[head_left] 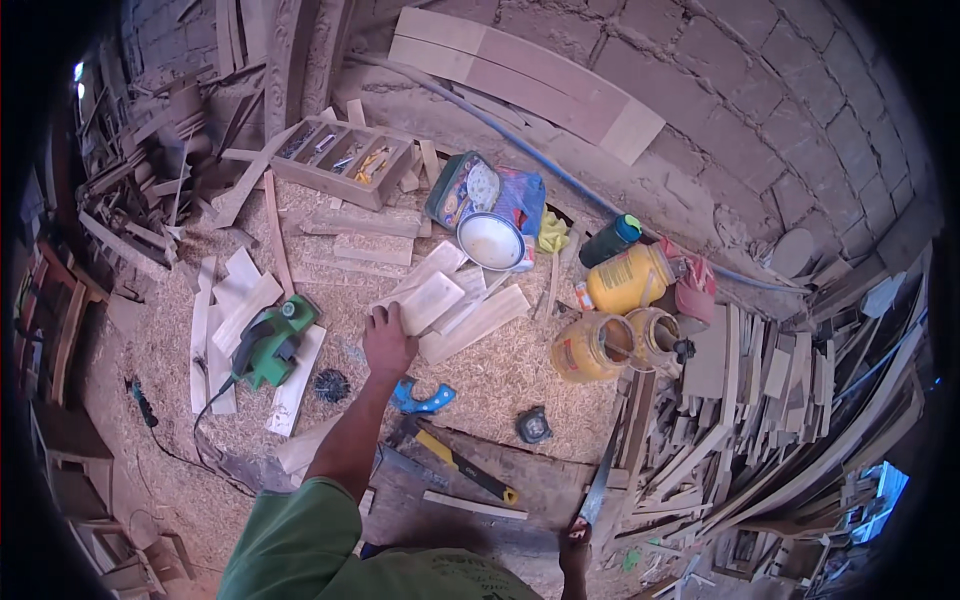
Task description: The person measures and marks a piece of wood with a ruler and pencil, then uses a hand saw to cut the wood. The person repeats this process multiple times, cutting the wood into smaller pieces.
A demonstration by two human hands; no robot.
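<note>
Reaching forward with my left hand (pixel 387 340), I have the fingers (pixel 380 315) laid on the near end of a pale wooden block (pixel 430 302), closed over its edge. The block lies on the sawdust-covered floor (pixel 500 385), on top of a loose fan of similar pale offcuts (pixel 470 322) that spreads toward 3 o'clock.

My right hand (pixel 574 540) is low in the view, at about 5 o'clock from the left one and well apart from it. Its fingers are wrapped around the handle of a handsaw (pixel 603 480), whose blade runs up toward 1 o'clock.

At 9 o'clock from the left hand: a green electric planer (pixel 268 345), resting on pale boards, its black cord trailing toward 7 o'clock. A blue clamp-shaped piece (pixel 425 398) lies just beside my forearm at 5 o'clock. A small dark tape measure (pixel 534 426) sits on the sawdust farther toward 4 o'clock. Yellow jars (pixel 595 348) stand at 3 o'clock, near a stack of thin wood slats (pixel 740 400). A white bowl (pixel 490 240) sits at 1 o'clock, beyond the block.
</note>
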